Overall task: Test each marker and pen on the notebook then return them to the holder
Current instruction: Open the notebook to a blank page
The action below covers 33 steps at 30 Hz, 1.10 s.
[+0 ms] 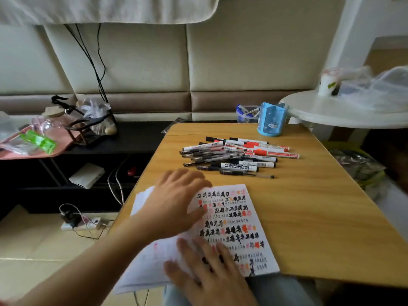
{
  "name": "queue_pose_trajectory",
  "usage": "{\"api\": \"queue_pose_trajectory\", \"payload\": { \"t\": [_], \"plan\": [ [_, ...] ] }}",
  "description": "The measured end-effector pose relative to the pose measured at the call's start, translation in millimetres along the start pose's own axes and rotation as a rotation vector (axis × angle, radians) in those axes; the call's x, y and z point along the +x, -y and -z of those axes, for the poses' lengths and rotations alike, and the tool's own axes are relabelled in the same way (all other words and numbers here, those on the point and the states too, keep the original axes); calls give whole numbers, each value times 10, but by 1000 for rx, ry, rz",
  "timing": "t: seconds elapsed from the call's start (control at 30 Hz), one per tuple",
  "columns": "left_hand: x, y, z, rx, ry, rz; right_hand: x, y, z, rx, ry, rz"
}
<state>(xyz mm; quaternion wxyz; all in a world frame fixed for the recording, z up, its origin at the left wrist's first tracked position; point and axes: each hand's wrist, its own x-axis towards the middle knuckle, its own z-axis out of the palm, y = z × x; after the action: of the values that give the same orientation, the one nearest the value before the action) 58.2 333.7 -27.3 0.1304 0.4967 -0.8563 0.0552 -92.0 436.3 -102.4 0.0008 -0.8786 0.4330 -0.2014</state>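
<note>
Now the notebook (234, 226) is being readied at the near left of the wooden table (309, 206), its open page crowded with black and red test marks. The left hand (174, 204) is laid flat on it, fingers spread, nothing held; the right hand (209, 268) is pressed on the lower pages, fingers straight, likewise empty. A fresh page is probably wanted, so the loose sheets should be flattened and pinned first. The pens and markers (238, 155) are heaped beyond the notebook, and the blue holder (272, 120) is stood behind them, apparently empty.
</note>
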Motion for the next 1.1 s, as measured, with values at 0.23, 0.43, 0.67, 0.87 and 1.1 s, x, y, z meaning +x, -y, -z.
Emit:
{"api": "queue_pose_trajectory", "payload": {
  "t": [0.23,0.43,0.67,0.87,1.1],
  "plan": [
    [-155,95,-512,-184,55,19,-402,-822,464,61,-244,-133],
    [166,-109,-604,-199,-8,-15,-408,-1282,607,114,-20,-488],
    [420,-94,-687,-203,-39,-69,-194,-1371,729,108,120,-590],
    [370,-47,-603,-645,-184,104,7,-1162,568,-54,-74,-666],
    [409,307,-185,-1424,-429,647,270,-499,408,58,300,-99]
  ]
}}
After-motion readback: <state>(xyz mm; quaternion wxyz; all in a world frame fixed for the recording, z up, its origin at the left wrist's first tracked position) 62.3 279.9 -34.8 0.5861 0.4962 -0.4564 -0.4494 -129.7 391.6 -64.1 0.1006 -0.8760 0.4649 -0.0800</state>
